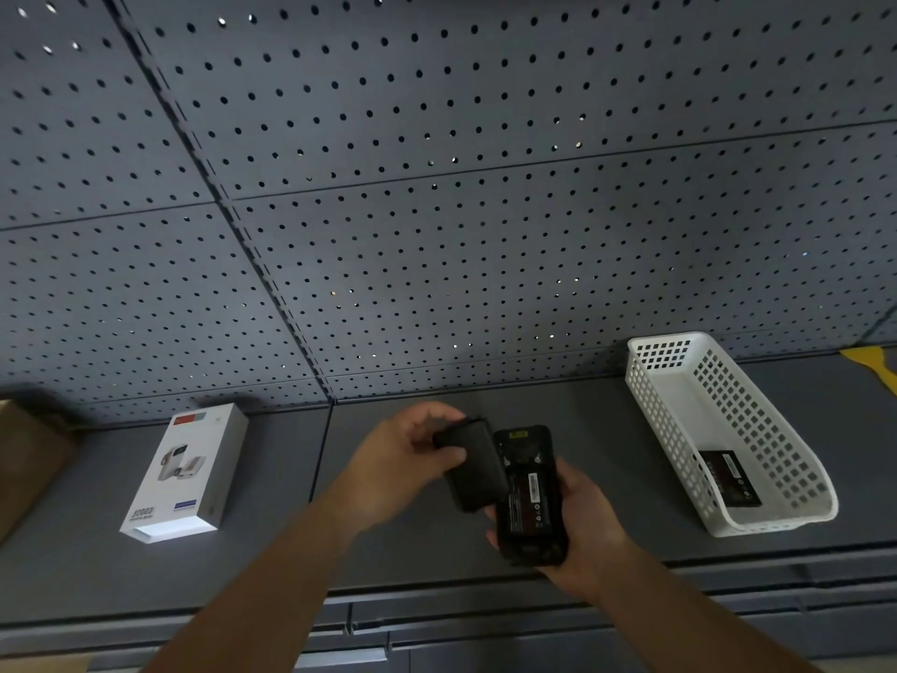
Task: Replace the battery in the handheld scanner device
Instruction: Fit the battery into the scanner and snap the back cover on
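My right hand holds the black handheld scanner face down over the grey shelf. Its back is uncovered and a black battery with a white label sits in the bay. My left hand grips the black back cover just left of the scanner, its right edge touching the device. Another black battery lies flat inside the white perforated basket on the right.
A white product box lies on the shelf at the left. A brown cardboard piece is at the far left edge. A grey pegboard wall rises behind. Drawer fronts run below the shelf edge.
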Available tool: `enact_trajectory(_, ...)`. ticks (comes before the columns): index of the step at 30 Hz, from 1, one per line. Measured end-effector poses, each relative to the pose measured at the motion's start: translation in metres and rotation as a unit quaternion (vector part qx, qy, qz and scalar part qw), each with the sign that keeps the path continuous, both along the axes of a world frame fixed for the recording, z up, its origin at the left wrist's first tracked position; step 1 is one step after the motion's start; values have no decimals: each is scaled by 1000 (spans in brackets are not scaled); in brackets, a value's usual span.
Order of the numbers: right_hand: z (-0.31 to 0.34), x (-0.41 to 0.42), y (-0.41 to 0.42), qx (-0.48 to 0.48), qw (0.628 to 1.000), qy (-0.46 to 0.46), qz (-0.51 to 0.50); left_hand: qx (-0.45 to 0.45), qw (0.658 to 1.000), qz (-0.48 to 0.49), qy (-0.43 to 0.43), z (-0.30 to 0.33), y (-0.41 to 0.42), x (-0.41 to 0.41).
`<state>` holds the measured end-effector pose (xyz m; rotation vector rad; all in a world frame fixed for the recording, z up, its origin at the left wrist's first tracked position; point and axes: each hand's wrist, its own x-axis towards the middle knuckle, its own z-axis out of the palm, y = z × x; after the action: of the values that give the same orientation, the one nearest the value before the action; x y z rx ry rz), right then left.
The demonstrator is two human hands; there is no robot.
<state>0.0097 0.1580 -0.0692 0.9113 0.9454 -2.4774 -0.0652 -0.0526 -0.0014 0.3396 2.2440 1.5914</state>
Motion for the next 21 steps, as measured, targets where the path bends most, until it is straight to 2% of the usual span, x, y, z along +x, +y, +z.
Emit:
enact_trajectory(5,6,2,-4,-23,1000,13,11,-21,998,-54,25,-5,27,15)
enact_trajectory(12,12,7,0,-29,999,3,20,-14,997,-79,21,-17,40,24)
enact_trajectory(21,12,5,1,-35,999,2,17,-60,990,-108,69,-16,40,26)
